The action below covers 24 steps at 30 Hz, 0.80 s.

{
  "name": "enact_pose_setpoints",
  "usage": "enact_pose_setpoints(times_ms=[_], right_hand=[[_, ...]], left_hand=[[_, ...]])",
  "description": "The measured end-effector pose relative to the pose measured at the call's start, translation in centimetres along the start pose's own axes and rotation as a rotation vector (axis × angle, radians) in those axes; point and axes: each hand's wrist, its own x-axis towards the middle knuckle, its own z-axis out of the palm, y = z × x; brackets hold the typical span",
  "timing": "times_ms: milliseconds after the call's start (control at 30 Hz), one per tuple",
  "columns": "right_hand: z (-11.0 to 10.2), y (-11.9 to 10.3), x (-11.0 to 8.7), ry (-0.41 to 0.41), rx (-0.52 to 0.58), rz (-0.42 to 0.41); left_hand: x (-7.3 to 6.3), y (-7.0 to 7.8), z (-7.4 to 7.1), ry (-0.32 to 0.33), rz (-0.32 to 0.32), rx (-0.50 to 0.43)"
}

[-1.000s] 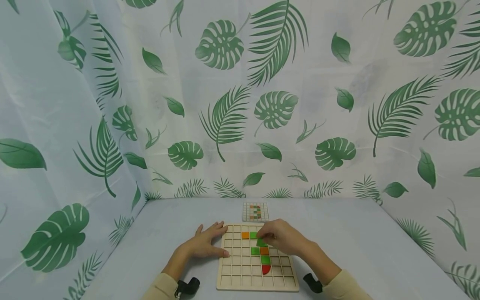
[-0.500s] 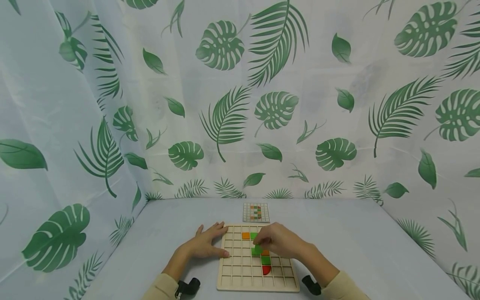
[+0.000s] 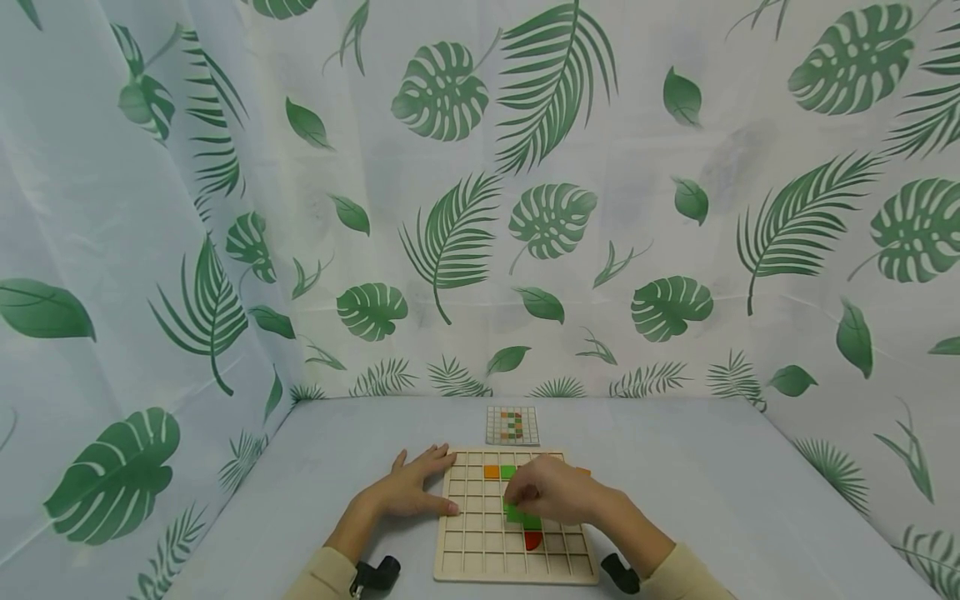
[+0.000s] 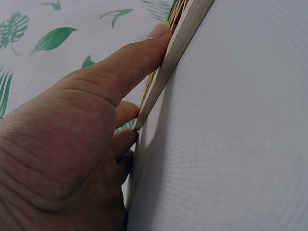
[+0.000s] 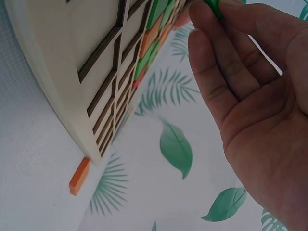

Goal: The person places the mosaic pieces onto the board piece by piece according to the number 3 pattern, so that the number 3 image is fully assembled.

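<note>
A pale wooden grid board [image 3: 480, 567] lies on the table. My right hand [image 3: 558, 492] is over its middle, pinching a green tile [image 5: 213, 6] between thumb and fingertips. In the head view this tile is low over the board, left of another green tile [image 3: 532, 522] and above a red rounded piece [image 3: 532, 541]. Farther back on the grid sit an orange tile [image 3: 491, 472] and a green tile [image 3: 507, 472]. My hand hides part of the rows between. With fingers spread, my left hand [image 3: 412, 485] rests on the board's left edge, its thumb on the rim.
Behind the board lies a small card [image 3: 512, 425] printed with a coloured grid pattern. A loose orange piece [image 5: 79, 176] lies on the table beside the board's far right corner. Leaf-patterned curtains [image 3: 540, 250] rise behind the table and along its sides.
My right hand has brought the green tile nearer to me and slightly left across the board. The loose orange piece now shows past my right wrist. My left hand stays put.
</note>
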Motion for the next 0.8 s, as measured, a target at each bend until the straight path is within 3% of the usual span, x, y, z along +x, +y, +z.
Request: enact_pose_setpoints(times_ms=[800], right_hand=[[0.95,-0.25,0.25,-0.072,-0.008,-0.037]], left_hand=[[-0.31,0.51,-0.17,0.001,-0.007,-0.012]])
